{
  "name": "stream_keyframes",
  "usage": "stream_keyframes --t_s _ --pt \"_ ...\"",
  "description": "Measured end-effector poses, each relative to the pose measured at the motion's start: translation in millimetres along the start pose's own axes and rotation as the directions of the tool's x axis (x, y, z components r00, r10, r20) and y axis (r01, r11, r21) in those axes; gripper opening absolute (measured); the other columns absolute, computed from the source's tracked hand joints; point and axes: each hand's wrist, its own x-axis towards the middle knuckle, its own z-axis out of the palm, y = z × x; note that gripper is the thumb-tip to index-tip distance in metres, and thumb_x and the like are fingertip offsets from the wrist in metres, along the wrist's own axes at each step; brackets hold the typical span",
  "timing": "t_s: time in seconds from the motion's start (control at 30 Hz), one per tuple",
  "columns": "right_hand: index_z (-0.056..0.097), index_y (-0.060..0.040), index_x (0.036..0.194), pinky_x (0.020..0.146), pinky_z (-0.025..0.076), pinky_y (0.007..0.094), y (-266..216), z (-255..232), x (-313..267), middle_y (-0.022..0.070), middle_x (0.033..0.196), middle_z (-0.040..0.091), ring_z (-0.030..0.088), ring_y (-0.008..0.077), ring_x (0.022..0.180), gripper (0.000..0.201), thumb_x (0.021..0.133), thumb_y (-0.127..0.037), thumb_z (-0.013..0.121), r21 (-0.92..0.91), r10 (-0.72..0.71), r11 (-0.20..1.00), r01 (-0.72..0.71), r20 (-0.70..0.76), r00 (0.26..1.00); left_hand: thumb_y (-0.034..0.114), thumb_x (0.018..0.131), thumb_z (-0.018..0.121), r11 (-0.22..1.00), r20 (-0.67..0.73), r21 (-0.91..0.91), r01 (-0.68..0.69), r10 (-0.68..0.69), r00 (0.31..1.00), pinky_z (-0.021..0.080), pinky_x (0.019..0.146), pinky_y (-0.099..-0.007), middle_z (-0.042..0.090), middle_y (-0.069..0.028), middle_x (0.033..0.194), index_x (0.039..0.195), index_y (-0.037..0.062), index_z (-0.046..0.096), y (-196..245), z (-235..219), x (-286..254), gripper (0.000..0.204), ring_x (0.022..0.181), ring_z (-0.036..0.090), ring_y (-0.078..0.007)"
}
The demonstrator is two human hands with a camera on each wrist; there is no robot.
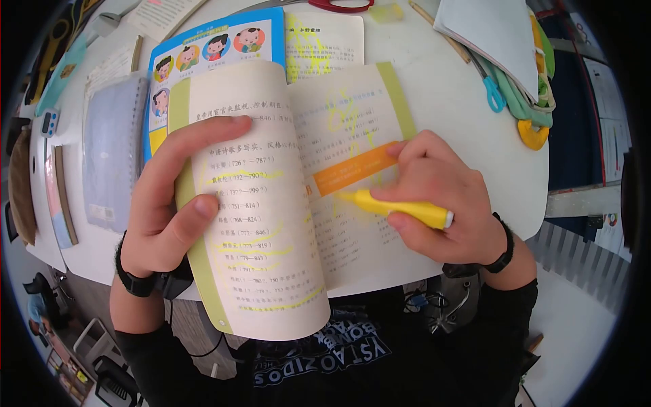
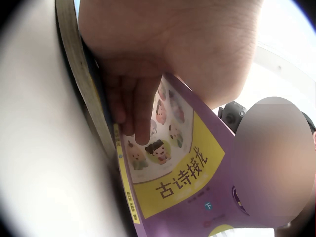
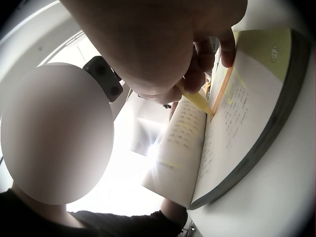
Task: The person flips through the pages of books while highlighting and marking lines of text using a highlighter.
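Observation:
An open book has yellow highlighted lines on both pages. My left hand holds its left side, thumb and a finger on the page and other fingers beneath; in the left wrist view my left hand has fingers against the purple and yellow cover. My right hand grips a yellow highlighter, its tip at the right page just below an orange strip. A finger of that hand touches the strip's right end. In the right wrist view the highlighter points toward the book's fold beside the strip.
Behind the open book lie a blue book and a highlighted sheet. Red-handled scissors are at the far edge. A clear folder lies left; blue-handled scissors and a green pouch lie right.

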Motion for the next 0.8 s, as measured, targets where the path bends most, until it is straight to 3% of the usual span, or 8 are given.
stream_keyframes --t_s 0.1,0.2,0.3,0.37,0.5,0.6,0.67,0.8 --pt "0.075 -0.0051 0.11 0.1 0.051 0.0513 0.5 2.1 0.9 0.0038 0.087 0.064 0.055 0.0267 0.085 0.032 0.078 -0.003 0.077 -0.049 0.034 0.998 -0.037 -0.063 0.997 0.026 0.101 0.057 1.0 0.008 0.003 -0.01 0.01 1.0 0.046 0.11 -0.0399 0.056 -0.0209 0.146 0.149 -0.0047 0.049 -1.2 0.2 0.7 0.058 0.131 0.059 -0.0276" --pt "0.075 -0.0049 0.11 0.1 0.052 0.0511 -2.3 -1.6 3.0 0.005 0.087 0.063 0.056 0.0274 0.086 0.032 0.079 -0.002 0.077 -0.011 -0.045 0.999 0.047 0.092 0.995 0.026 0.101 0.057 1.0 -0.001 -0.011 -0.023 0.023 1.0 0.048 0.109 -0.0401 0.056 -0.0209 0.146 0.149 -0.0048 0.048 -2.7 2.2 1.3 0.058 0.13 0.06 -0.0278" --pt "0.076 -0.0077 0.107 0.083 0.054 0.0388 -3.2 0.3 2.1 0.0026 0.088 0.065 0.057 0.0266 0.082 0.03 0.078 -0.003 0.079 -0.061 0.018 0.998 -0.019 -0.012 1.0 0.026 0.101 0.057 0.999 -0.005 -0.042 -0.012 0.012 1.0 0.049 0.108 -0.0401 0.056 -0.0211 0.146 0.149 -0.0047 0.047 -3.0 3.7 0.1 0.058 0.13 0.06 -0.0282" --pt "0.075 -0.0053 0.109 0.103 0.05 0.0528 0.4 -2.7 -1.8 0.0024 0.086 0.064 0.057 0.0267 0.083 0.035 0.074 -0.004 0.077 0.032 0.021 0.999 -0.021 0.012 1.0 0.026 0.101 0.057 0.999 -0.009 -0.047 -0.008 0.008 1.0 0.049 0.108 -0.0401 0.056 -0.0212 0.146 0.15 -0.0047 0.047 -2.9 3.6 -0.2 0.059 0.129 0.061 -0.0284" --pt "0.075 -0.0052 0.107 0.103 0.05 0.053 -2.9 -10.7 2.0 0.0039 0.087 0.064 0.058 0.026 0.082 0.034 0.073 -0.004 0.076 0.064 -0.056 0.997 0.044 0.192 0.98 0.028 0.101 0.058 1.0 -0.001 -0.019 -0.002 0.002 1.0 0.049 0.108 -0.0401 0.057 -0.0213 0.146 0.149 -0.0047 0.047 -2.2 1.7 -1.1 0.059 0.129 0.061 -0.0284" --pt "0.073 -0.004 0.108 0.102 0.052 0.052 1.7 -8.0 3.0 0.0053 0.086 0.064 0.058 0.0258 0.082 0.034 0.075 -0.001 0.073 0.06 -0.097 0.994 0.089 0.137 0.986 0.029 0.101 0.059 1.0 0.001 -0.004 -0.005 0.005 1.0 0.049 0.108 -0.0402 0.057 -0.0213 0.145 0.149 -0.0046 0.048 -2.2 0.9 -0.6 0.06 0.129 0.061 -0.0287" --pt "0.074 -0.0066 0.106 0.085 0.057 0.0382 4.7 -0.9 1.2 0.0065 0.088 0.065 0.062 0.0274 0.085 0.03 0.076 -0.004 0.079 -0.049 0.042 0.998 -0.046 -0.091 0.995 0.03 0.101 0.059 1.0 -0.002 0.003 -0.004 0.004 1.0 0.049 0.108 -0.0403 0.056 -0.0213 0.145 0.149 -0.0046 0.048 -2.7 1.8 -1.5 0.06 0.129 0.061 -0.0289" --pt "0.074 -0.0059 0.108 0.081 0.057 0.0382 2.3 -5.5 -0.8 0.0088 0.089 0.065 0.062 0.028 0.086 0.031 0.078 -0.004 0.079 -0.035 0.034 0.999 -0.036 -0.067 0.997 0.031 0.1 0.06 1.0 -0.026 0.007 0.01 -0.009 1.0 0.048 0.109 -0.0402 0.055 -0.0213 0.146 0.149 -0.0044 0.048 -3.1 2.0 -1.8 0.062 0.131 0.06 -0.0293"
